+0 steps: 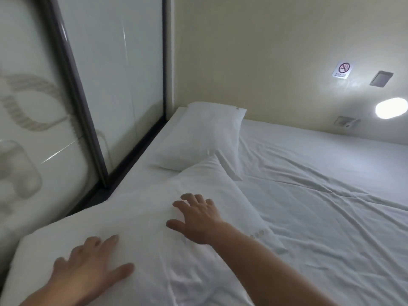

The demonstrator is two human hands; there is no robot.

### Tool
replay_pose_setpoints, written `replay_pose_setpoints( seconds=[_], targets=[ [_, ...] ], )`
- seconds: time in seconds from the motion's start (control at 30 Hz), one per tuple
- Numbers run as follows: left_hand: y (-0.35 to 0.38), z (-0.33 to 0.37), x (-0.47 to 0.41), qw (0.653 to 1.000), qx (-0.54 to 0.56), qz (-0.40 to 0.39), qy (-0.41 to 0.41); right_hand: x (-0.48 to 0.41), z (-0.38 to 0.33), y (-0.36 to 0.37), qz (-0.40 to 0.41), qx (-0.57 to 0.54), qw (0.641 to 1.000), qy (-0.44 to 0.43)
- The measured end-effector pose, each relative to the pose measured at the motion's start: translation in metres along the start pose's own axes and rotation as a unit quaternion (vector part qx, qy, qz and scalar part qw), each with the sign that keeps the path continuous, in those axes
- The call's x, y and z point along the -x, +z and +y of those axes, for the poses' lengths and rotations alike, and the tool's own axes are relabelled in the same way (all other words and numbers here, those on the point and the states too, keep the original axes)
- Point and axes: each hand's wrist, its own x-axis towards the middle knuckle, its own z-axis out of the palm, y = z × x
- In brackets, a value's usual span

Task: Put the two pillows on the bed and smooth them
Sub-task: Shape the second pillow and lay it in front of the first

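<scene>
Pillows are both on the bed already, so it looks like we're at the smoothing part. Near pillow lies along the left edge by the glass panel, and both hands are flat on it, not gripping anything: left hand low near the closest corner, fingers spread open, right hand further up with the arm reaching across, palm down, fingers fanned too. I'd press lightly and sweep outward from the middle toward the corners, since there's a bunch of creases between the hands. Far pillow sits in the corner against the wall, its near edge tucked just under the first one's tip, looking fairly smooth.
</scene>
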Motion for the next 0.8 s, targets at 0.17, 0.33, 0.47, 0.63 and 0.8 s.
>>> replay_pose_setpoints(
  seconds=[0.17, 0.33, 0.47, 0.63, 0.8],
  targets=[
    [0.012, -0.005, -0.018, 0.999, -0.029, 0.016, -0.017, 0.029, 0.012, 0.039, 0.025, -0.098, 0.976, 0.192],
    [0.020, -0.010, -0.062, 0.999, -0.017, -0.010, -0.026, 0.051, 0.018, 0.093, 0.037, -0.322, 0.848, 0.418],
    [0.030, -0.015, -0.075, 1.000, 0.001, 0.004, 0.013, 0.044, 0.001, 0.115, 0.080, -0.525, 0.711, 0.460],
    [0.045, -0.001, -0.058, 0.995, 0.072, 0.001, 0.063, 0.037, 0.008, 0.103, 0.182, -0.530, 0.706, 0.432],
    [-0.003, 0.007, -0.030, 0.983, 0.166, -0.036, 0.074, 0.038, 0.020, 0.032, 0.259, -0.445, 0.785, 0.345]
  ],
)
